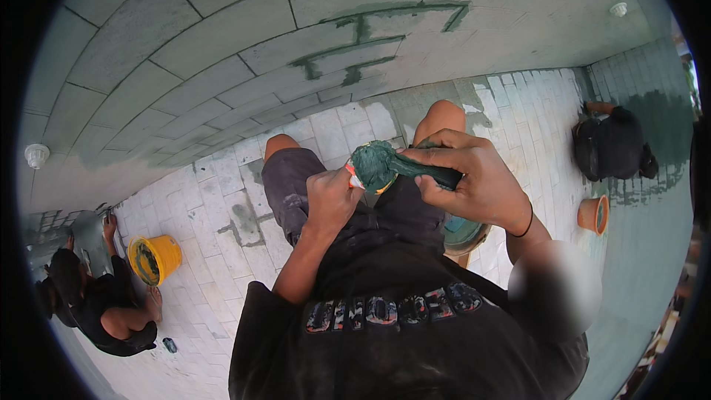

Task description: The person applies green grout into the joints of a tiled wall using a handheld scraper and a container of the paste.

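In front of my lap my left hand (pixel 331 196) is closed around a small container with a red, white and yellow edge (pixel 353 175). Thick dark green paste, like grout (pixel 372 166), fills its mouth. My right hand (pixel 478 178) grips a flat tool smeared with the same green paste (pixel 437 173); its exact kind is hidden by the coating. The tool's far end touches the paste in the container. Beside my right thigh, partly covered by my right arm, stands a bucket (pixel 466 235) with green residue inside.
Ahead rises a tiled wall (pixel 222 37) with dark green joints and smears. A yellow bucket (pixel 169 253) and a crouching person (pixel 104 304) are at left. At right another person (pixel 615 144) bends near an orange bucket (pixel 585 215). Pale tiles (pixel 215 267) cover the floor.
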### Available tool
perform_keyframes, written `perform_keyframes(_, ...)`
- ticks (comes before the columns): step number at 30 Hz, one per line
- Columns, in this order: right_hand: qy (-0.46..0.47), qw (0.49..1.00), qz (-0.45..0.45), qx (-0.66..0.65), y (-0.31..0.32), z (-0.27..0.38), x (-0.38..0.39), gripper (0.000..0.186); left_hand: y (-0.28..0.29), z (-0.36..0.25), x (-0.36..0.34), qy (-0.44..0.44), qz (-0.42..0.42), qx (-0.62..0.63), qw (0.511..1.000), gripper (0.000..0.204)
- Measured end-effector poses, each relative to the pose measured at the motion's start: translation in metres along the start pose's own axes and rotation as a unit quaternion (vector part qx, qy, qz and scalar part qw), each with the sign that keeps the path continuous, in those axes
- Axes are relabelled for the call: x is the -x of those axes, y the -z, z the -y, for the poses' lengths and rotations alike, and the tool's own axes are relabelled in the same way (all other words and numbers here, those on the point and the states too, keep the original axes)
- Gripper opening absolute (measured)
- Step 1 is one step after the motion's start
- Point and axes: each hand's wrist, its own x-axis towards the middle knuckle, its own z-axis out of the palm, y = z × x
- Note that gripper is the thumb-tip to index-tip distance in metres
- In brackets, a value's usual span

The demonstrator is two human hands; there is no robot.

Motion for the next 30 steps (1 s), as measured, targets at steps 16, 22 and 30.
perform_keyframes(16, -0.013, 0.967, 0.205, 0.151, -0.014, -0.012, -0.042, 0.024, -0.002, -0.019, -0.007, 0.045, 0.126, -0.116, 0.984, 0.031)
perform_keyframes(22, -0.182, 0.913, 0.360, 0.056, -0.018, -0.042, -0.063, 0.028, -0.004, -0.017, -0.006, 0.085, 0.189, -0.156, 0.966, 0.036)
perform_keyframes(30, -0.420, 0.745, 0.332, -0.399, -0.017, -0.107, -0.052, 0.029, -0.010, -0.012, -0.006, 0.080, 0.202, -0.181, 0.959, 0.033)
